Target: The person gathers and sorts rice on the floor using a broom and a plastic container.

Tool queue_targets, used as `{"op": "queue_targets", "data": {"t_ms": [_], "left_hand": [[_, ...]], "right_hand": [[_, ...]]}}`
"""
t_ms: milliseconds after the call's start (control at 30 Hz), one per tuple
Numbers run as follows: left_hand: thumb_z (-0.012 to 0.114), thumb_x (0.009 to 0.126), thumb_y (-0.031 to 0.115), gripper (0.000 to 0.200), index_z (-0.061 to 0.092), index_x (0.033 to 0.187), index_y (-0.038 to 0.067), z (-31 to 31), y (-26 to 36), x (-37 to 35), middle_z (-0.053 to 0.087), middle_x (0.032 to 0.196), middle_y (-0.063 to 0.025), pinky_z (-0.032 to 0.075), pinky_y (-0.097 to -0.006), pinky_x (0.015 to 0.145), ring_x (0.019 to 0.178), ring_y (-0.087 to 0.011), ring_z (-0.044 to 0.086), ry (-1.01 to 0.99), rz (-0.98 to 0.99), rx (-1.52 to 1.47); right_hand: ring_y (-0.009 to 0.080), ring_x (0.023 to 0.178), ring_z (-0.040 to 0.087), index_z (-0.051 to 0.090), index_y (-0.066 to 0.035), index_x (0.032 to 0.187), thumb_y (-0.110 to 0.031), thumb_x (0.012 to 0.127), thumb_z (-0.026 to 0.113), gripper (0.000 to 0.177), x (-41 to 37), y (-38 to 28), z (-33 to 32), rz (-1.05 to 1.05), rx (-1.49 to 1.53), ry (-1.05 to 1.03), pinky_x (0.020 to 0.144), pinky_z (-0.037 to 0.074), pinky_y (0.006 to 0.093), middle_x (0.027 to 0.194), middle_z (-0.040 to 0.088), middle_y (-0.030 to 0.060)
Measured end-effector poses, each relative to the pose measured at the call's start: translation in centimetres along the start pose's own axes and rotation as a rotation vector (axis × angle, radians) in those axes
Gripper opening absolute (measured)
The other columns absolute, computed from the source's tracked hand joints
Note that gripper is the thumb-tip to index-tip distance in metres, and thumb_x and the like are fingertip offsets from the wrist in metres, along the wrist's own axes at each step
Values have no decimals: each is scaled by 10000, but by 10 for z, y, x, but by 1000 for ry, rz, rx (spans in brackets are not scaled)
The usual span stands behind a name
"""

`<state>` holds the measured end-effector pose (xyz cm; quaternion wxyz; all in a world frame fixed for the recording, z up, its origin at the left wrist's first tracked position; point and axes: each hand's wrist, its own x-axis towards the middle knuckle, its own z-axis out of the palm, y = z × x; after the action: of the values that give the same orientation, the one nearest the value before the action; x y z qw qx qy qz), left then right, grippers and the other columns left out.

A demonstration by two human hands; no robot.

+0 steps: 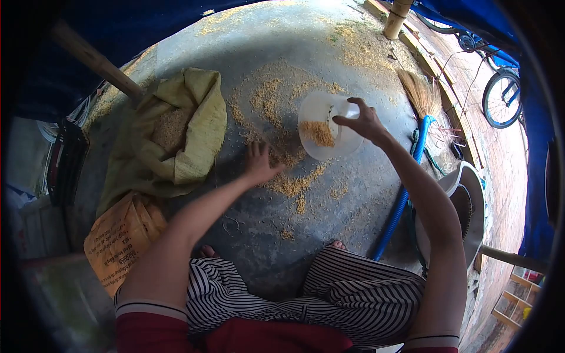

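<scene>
My right hand [366, 120] grips the rim of a translucent plastic tub [321, 106], which is tipped on its side and has some yellow grain [318, 133] inside. Left of the tub, my left hand [259, 165] is down at the floor with its fingers spread, beside loose grain [294, 183] scattered over the grey concrete. Further left stands a yellow-green woven sack [203, 138], its mouth folded open on brownish grain [172, 129].
An orange printed bag [120, 238] lies at the lower left. On the right are a straw broom [419, 91] with a blue handle [393, 226] and a grey-white basin [465, 176]. Bamboo poles [397, 19] and a bicycle wheel [502, 99] stand beyond.
</scene>
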<state>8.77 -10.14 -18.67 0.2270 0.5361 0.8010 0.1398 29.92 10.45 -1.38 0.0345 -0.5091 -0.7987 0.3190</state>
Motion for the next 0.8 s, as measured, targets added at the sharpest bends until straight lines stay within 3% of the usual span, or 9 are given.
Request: {"op": "queue_targets", "data": {"t_ms": [67,167,200,267,400,467,567,667,800], "left_hand": [[634,677,578,1002,155,1396,70,22,22,-14,87,1418,-287,141,-491,1075,1311,-469,73,36,153,132],[625,714,529,915,199,1389,81,16,62,-31,91,1421,-272,129,-480,1083,1319,-446,74,-189,454,148],[625,714,529,915,199,1389,81,18,61,-30,91,1421,-272,129,-480,1083,1319,-446,74,-189,453,147],[619,774,400,753,268,1370,102,26,59,-27,158,1419,-221,159,-457,1084,1321,-393,143,-223,816,211],[591,795,276,582,375,1295,70,33,30,-24,288,1366,-176,206,-440,1075,1295,-338,235,-123,1066,253],[573,763,166,422,485,1152,28,7,17,-32,442,1221,-150,330,-383,1015,1210,-289,371,-143,1263,267],[548,728,98,341,527,1057,8,-5,-22,-29,512,1094,-127,428,-326,907,1103,-270,466,-151,1411,397],[530,711,53,273,543,980,7,-26,-21,-32,538,982,-97,489,-286,778,992,-243,522,-244,1177,369],[535,710,50,233,538,938,0,-76,-9,-24,537,972,-96,505,-311,731,955,-238,530,-107,1005,248]], "right_hand": [[392,1032,510,371,-109,1295,-546,619,732,882,10,8,-2,13,51,38,826,496,421,1135,403,250],[394,1029,510,372,-109,1294,-561,620,723,884,5,0,-11,48,52,61,828,491,416,1118,413,245],[390,1023,511,373,-111,1294,-570,620,719,886,5,-1,-11,60,36,64,829,487,412,1113,417,245],[385,1012,513,375,-113,1293,-577,618,716,888,5,2,-9,20,8,73,828,484,414,1107,420,245],[375,985,513,387,-117,1288,-584,610,719,888,4,10,-5,-92,-63,83,813,483,419,1086,429,246],[377,984,513,391,-118,1286,-574,613,723,879,3,9,-4,-95,-56,73,808,484,416,1085,429,244],[369,965,528,394,-107,1283,-542,625,731,858,0,-1,-2,-101,-52,64,796,486,410,1078,448,242],[343,924,563,394,-80,1276,-497,643,737,833,5,-7,4,-129,-18,47,786,490,404,1054,494,242],[308,891,598,385,-48,1271,-437,667,734,798,-2,-43,3,-154,164,-46,773,493,392,1031,565,210]]}}
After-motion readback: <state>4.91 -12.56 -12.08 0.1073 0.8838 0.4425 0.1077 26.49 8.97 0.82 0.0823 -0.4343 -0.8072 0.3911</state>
